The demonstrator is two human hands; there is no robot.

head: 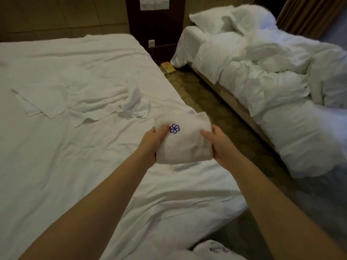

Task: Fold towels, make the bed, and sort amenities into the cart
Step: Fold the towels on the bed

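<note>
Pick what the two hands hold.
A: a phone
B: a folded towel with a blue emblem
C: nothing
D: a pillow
B: the left hand and right hand grip the folded towel, its blue emblem facing up.

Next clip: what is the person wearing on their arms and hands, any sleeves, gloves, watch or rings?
The left forearm and right forearm are bare to the frame edge, no sleeves in view. The left hand and right hand are ungloved; no watch, bracelet or ring shows.
</note>
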